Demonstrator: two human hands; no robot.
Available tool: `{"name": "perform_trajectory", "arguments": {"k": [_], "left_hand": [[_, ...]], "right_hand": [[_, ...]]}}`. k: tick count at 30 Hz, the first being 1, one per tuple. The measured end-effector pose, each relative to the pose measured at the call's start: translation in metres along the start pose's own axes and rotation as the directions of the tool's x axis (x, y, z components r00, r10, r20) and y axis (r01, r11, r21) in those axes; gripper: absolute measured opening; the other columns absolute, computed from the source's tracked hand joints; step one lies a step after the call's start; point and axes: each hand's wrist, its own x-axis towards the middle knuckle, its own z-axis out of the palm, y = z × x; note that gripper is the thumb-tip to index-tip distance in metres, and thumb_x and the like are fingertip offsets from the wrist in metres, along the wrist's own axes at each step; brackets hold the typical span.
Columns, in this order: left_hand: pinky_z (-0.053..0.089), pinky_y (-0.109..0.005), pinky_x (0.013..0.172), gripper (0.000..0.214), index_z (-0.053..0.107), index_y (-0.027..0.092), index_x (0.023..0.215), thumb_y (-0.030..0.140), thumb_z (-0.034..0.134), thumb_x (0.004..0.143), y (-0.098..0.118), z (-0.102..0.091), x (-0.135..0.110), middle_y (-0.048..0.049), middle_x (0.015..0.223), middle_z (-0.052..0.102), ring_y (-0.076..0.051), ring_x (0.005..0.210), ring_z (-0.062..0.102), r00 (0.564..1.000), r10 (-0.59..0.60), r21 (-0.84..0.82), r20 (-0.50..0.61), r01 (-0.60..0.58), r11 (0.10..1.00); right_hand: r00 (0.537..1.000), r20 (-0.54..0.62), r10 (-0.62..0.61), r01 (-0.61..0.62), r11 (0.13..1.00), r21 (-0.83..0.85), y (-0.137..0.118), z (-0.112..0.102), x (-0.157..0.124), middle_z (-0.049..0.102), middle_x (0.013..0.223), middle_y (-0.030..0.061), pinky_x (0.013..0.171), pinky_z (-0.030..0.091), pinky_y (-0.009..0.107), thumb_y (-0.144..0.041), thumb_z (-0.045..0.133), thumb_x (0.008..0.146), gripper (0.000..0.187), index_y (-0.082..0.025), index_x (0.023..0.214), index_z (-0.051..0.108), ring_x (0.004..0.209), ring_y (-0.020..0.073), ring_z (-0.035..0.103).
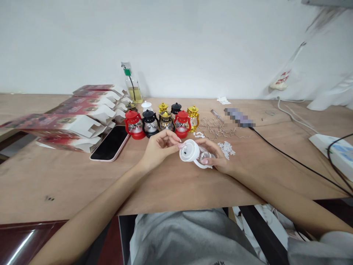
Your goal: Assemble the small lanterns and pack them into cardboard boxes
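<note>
A small white lantern [189, 151] lies on its side in my right hand [214, 154], whose fingers wrap round its clear globe. Its round white base is turned toward my left hand and shows a small dark spot, perhaps a switch. My left hand [162, 147] is closed in a pinch, thumb and fingertips at the rim of that base. Whatever is between those fingertips is too small to make out. Behind my hands stand several upright mini lanterns, among them a red lantern [182, 123], a black lantern [150, 123] and a gold lantern [193, 118].
Printed boxes [79, 125] with raised flaps line the left, beside a phone [110, 143]. A bottle of yellow liquid [134, 90] stands by the wall. Rightward lie bent wires [217, 129], small white pieces [226, 149], a screwdriver [217, 115], a blurred-out object with a cable [292, 158] and a power strip [331, 149].
</note>
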Motion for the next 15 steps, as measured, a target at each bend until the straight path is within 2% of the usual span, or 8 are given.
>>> {"name": "perform_trajectory", "arguments": {"k": [6,12,15], "left_hand": [[0.046,-0.021,0.06,0.033,0.058,0.015,0.071,0.034,0.083,0.06,0.0012,0.0012,-0.0016,0.0006,0.067,0.061,-0.009,0.061,0.056,1.0,0.017,0.051,0.008,-0.018,0.999],[0.038,-0.021,0.055,0.027,0.06,0.015,0.067,0.034,0.079,0.067,0.0013,0.0039,-0.0039,0.0,0.066,0.06,-0.008,0.059,0.048,0.987,0.158,0.221,-0.005,-0.153,0.963],[0.039,-0.021,0.056,0.027,0.061,0.015,0.069,0.034,0.08,0.066,-0.0005,0.0039,-0.0032,0.0004,0.066,0.06,-0.008,0.059,0.049,0.992,0.122,0.172,0.016,-0.123,0.977]], "right_hand": [[1.0,-0.014,0.017,-0.017,1.0,0.004,-0.0032,0.0019,-0.0004,0.063,0.093,0.0018,0.064,0.038,0.025,-0.035,0.079,0.064,0.054,-0.023,0.112,0.057,0.074,0.0144,0.053],[1.0,-0.016,0.015,-0.015,1.0,-0.017,-0.0021,0.0004,-0.0002,0.064,0.096,0.0021,0.067,0.039,0.026,-0.035,0.078,0.065,0.052,-0.023,0.111,0.057,0.079,0.0154,0.055],[1.0,-0.029,0.003,-0.004,1.0,-0.026,-0.0002,-0.001,0.0001,0.064,0.095,0.0027,0.068,0.04,0.027,-0.036,0.078,0.064,0.053,-0.022,0.111,0.057,0.079,0.0162,0.055]]}}
